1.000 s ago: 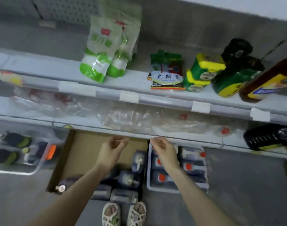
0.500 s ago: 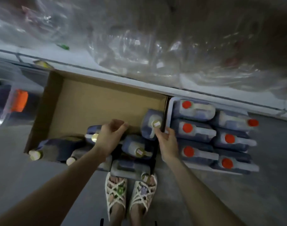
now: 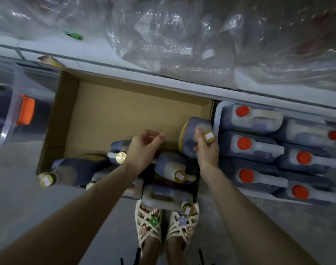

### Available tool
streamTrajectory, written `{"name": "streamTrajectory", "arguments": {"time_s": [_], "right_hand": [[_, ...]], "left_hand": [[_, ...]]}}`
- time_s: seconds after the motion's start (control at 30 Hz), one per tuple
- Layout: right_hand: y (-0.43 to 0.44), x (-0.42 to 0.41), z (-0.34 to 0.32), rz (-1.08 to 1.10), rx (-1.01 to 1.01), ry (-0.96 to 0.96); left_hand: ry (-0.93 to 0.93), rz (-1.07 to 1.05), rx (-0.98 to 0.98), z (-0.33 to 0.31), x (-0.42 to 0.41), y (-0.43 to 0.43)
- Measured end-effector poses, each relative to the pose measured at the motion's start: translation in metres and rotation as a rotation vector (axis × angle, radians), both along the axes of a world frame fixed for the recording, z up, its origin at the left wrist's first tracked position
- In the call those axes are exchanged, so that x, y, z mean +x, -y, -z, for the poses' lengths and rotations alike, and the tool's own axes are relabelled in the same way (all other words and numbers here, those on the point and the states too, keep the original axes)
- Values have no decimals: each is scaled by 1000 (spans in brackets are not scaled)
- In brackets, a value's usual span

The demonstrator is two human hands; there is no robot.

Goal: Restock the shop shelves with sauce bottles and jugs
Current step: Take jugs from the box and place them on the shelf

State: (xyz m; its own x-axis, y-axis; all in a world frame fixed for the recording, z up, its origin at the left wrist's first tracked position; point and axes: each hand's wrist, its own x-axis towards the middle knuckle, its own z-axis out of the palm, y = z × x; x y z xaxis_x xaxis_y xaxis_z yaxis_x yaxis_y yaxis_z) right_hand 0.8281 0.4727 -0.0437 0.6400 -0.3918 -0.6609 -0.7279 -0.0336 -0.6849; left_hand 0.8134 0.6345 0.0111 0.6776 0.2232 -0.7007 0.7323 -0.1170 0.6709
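A cardboard box (image 3: 113, 111) lies on the floor with several dark sauce jugs with gold caps along its near side. My right hand (image 3: 207, 150) grips the neck and handle of one gold-capped jug (image 3: 192, 138) at the box's right end. Above another gold-capped jug (image 3: 119, 150), my left hand (image 3: 144, 148) hovers with loosely curled fingers, holding nothing. To the right, a white tray (image 3: 217, 113) holds several dark jugs with red caps (image 3: 259, 121).
The bottom shelf edge (image 3: 163, 79) runs across above the box, with crumpled clear plastic wrap (image 3: 182, 35) on it. A clear plastic bin (image 3: 8, 115) with an orange latch stands at the left. My sandalled feet (image 3: 163, 224) stand against the nearest jug.
The view dropped from the upper shelves to the floor. Both hands came down to the box; my right hand closed round the gold-capped jug's neck and handle.
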Motion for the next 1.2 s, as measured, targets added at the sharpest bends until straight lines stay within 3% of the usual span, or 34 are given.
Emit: {"name": "streamTrajectory", "arguments": {"time_s": [0.23, 0.5, 0.67, 0.87, 1.03, 1.2], "right_hand": [[14, 22, -77, -49, -20, 107], [28, 46, -248, -220, -13, 214], [32, 62, -383, -294, -9, 326], [31, 84, -574, -392, -12, 565], [28, 96, -741, -418, 1, 788], [22, 110, -866, -441, -68, 1006]], "left_hand": [[12, 4, -93, -49, 5, -3], [14, 180, -181, -172, 28, 5], [140, 387, -200, -283, 56, 12], [419, 600, -289, -444, 90, 13], [672, 589, -196, -593, 122, 12], [863, 513, -101, -716, 142, 8]]}}
